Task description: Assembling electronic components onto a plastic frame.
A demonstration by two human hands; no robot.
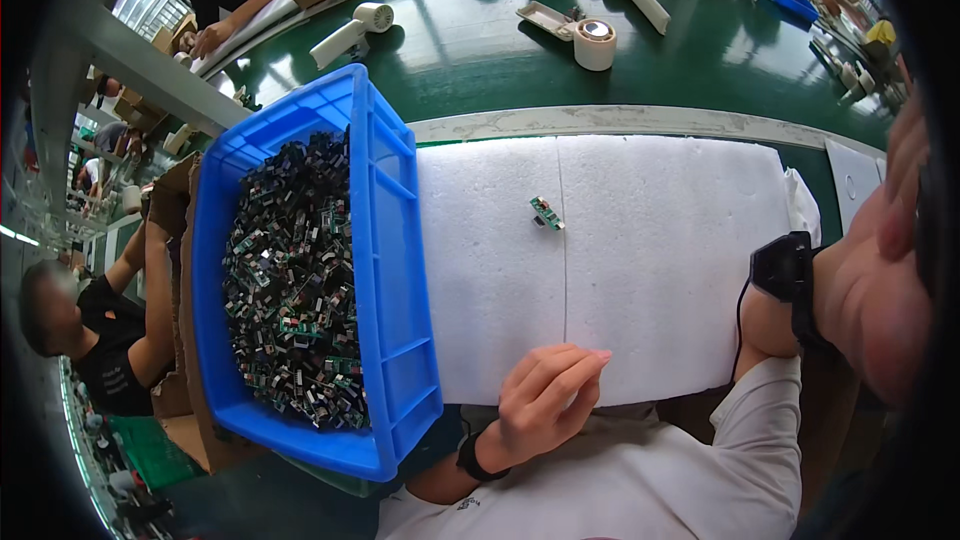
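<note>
My left hand is over the near edge of a white foam sheet, its fingers curled together and nothing visible in them. A small green circuit board with parts on it lies alone on the foam, beyond that hand and apart from it. To the left, a blue plastic crate holds a heap of similar small circuit boards. Raised close to the camera at the right rim is my right hand, strapped at the wrist with a black band. Its fingers are cut off and partly hidden there.
Past a pale rail runs a green belt, carrying white handheld fan parts. A cardboard box stands against the crate's left side. Co-workers are at the left and far left. A metal post rises behind the crate.
</note>
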